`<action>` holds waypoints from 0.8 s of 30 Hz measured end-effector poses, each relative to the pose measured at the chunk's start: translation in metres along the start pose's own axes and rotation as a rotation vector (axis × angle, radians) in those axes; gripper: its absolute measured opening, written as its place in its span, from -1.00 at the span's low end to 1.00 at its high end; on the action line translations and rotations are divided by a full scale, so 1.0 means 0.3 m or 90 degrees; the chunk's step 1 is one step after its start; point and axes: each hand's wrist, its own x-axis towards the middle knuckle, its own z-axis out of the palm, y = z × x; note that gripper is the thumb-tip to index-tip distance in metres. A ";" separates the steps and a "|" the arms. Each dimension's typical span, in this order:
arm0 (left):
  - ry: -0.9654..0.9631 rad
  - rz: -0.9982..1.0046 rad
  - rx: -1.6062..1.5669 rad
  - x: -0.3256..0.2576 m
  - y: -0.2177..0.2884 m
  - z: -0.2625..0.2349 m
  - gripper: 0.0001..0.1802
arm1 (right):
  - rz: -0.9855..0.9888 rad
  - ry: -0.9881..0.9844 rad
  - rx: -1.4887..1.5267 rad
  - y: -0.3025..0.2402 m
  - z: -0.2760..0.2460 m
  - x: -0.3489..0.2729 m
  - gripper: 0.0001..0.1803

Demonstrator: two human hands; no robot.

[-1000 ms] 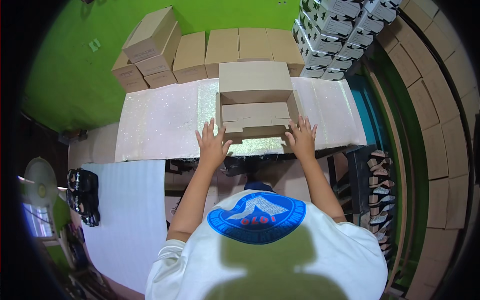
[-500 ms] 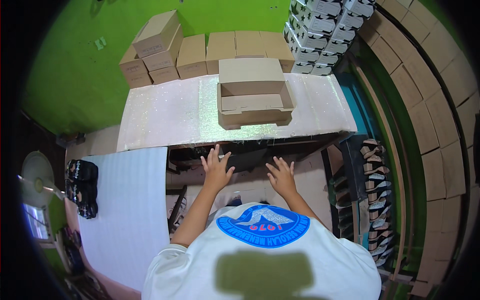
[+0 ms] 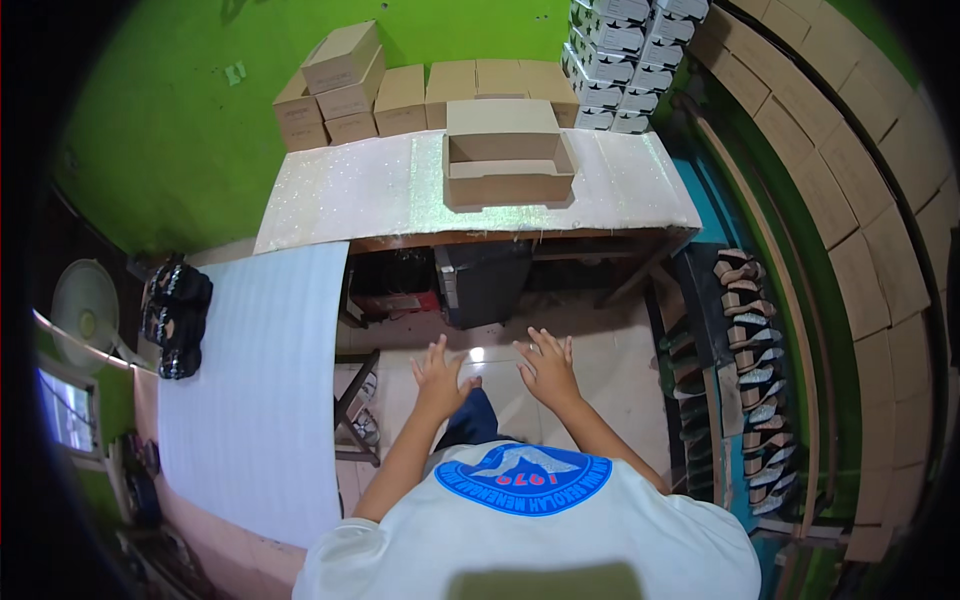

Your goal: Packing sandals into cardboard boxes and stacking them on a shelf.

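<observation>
Both hands hover over the tiled floor in front of the far table, touching nothing. My left hand (image 3: pixel 437 383) has its fingers spread and holds nothing. Likewise spread and bare is my right hand (image 3: pixel 550 370), a little way to its right. Beyond them, on the far table's shimmering pale cover (image 3: pixel 340 195), stands a brown cardboard box (image 3: pixel 508 190) with its lid raised; no contents show inside. It is the nearest thing on the tabletop to my hands, though well apart from them.
Several closed brown boxes (image 3: pixel 400 100) line the wall, beside stacked star-patterned boxes (image 3: pixel 600 65). Black shoes (image 3: pixel 180 320) sit on the white-covered left table (image 3: pixel 260 390). Shoes (image 3: pixel 755 370) fill a rack at right. A black case (image 3: pixel 485 285) stands under the far table; a stool (image 3: pixel 357 410) is at left.
My hands have drawn back from the far table's edge, and both stay spread. The view has shifted back, so more floor, the black case and one leg of mine now show.
</observation>
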 end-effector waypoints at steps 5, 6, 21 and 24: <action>-0.146 -0.013 -0.014 -0.234 -0.017 -0.033 -0.45 | 0.041 -0.066 0.043 -0.116 0.019 -0.205 -0.60; -0.139 -0.013 -0.016 -0.257 -0.036 -0.043 -0.45 | 0.036 -0.063 0.040 -0.134 0.028 -0.237 -0.60; -0.065 -0.019 0.018 -0.725 -0.489 -0.365 -0.44 | 0.070 -0.077 0.058 -0.734 0.242 -0.417 -0.61; -0.075 -0.069 0.021 -0.878 -0.637 -0.432 -0.47 | 0.042 -0.091 0.066 -0.887 0.266 -0.457 -0.61</action>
